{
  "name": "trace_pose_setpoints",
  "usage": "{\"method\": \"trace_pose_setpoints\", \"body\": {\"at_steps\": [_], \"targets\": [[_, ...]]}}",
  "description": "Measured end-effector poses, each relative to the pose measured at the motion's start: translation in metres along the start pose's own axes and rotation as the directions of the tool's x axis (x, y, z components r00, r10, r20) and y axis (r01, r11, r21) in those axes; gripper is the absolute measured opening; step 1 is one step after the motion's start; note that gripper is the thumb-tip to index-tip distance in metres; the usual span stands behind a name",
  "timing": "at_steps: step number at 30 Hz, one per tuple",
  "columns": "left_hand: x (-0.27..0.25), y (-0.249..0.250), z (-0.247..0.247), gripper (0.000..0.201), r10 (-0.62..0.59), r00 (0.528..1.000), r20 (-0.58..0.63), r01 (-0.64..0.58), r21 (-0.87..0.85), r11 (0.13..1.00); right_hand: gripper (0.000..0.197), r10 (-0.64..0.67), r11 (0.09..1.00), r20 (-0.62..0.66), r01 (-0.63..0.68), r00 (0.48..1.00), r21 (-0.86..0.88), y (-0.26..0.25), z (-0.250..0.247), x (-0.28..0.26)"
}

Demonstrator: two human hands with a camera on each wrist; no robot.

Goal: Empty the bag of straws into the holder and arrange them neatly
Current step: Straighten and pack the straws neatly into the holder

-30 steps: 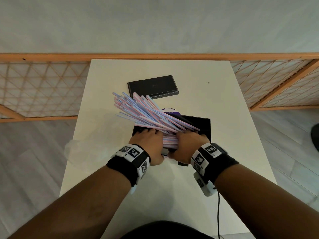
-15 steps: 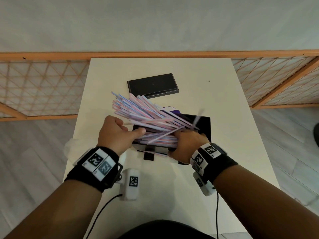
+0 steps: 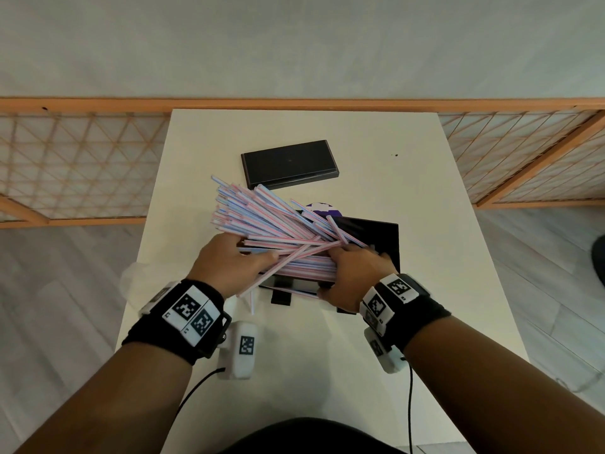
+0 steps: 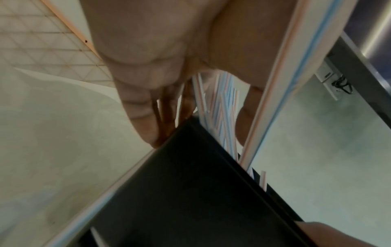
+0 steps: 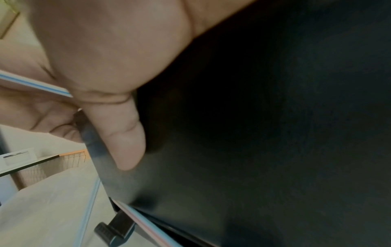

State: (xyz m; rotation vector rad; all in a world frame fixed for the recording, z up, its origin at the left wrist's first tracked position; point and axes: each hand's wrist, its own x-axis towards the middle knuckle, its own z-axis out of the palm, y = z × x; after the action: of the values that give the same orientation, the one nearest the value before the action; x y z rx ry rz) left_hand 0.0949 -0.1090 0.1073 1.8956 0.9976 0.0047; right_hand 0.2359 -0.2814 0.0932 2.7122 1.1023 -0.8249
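A thick bundle of pink- and blue-striped straws [image 3: 262, 211] leans out of the black box-shaped holder [image 3: 379, 234] and fans up and to the left. My left hand [image 3: 248, 253] grips the bundle at the holder's left end, thumb on top and fingers beneath; close up, the left hand [image 4: 148, 75] has straws [image 4: 220, 117] between thumb and fingers above the holder [image 4: 190, 192]. My right hand [image 3: 353, 273] grips the holder's near right corner, fingers curled over the rim onto the straws. Seen from the wrist, its thumb [image 5: 118, 133] presses the holder's dark wall [image 5: 253, 133].
The holder stands on a white table [image 3: 425, 322]. A flat black lid [image 3: 289, 163] lies behind it, with a purple round object [image 3: 322, 207] partly hidden by straws. A crumpled clear bag [image 3: 131, 280] hangs at the table's left edge. A few loose straws [image 3: 252, 299] poke over the holder's near-left corner.
My left hand let go of the bundle, swung out to the left, then came back and took hold of the straws from underneath. A few straws slipped loose. The right hand stayed put.
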Motion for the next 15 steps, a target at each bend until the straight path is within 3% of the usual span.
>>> {"method": "trace_pose_setpoints", "body": {"at_steps": [2, 6, 10, 15], "targets": [[0.0, 0.0, -0.003, 0.012, 0.001, 0.997, -0.072, 0.001, 0.022, 1.0, 0.073, 0.001, 1.0, -0.002, -0.001, 1.0, 0.005, 0.0, 0.0, 0.0], [-0.001, 0.003, -0.007, 0.018, 0.042, 0.983, -0.177, -0.028, 0.08, 0.996, 0.079, -0.013, 1.0, -0.014, 0.013, 1.0, 0.004, 0.001, -0.002, -0.002], [-0.004, 0.005, -0.01, 0.016, 0.069, 0.977, -0.2, -0.052, 0.09, 0.995, 0.085, -0.045, 0.999, -0.044, 0.045, 0.998, -0.014, 0.0, -0.005, -0.008], [-0.005, 0.001, -0.02, 0.011, 0.082, 0.981, -0.173, -0.088, -0.028, 0.996, 0.074, -0.12, 0.993, -0.141, 0.116, 0.983, -0.038, -0.009, -0.012, -0.018]]}}
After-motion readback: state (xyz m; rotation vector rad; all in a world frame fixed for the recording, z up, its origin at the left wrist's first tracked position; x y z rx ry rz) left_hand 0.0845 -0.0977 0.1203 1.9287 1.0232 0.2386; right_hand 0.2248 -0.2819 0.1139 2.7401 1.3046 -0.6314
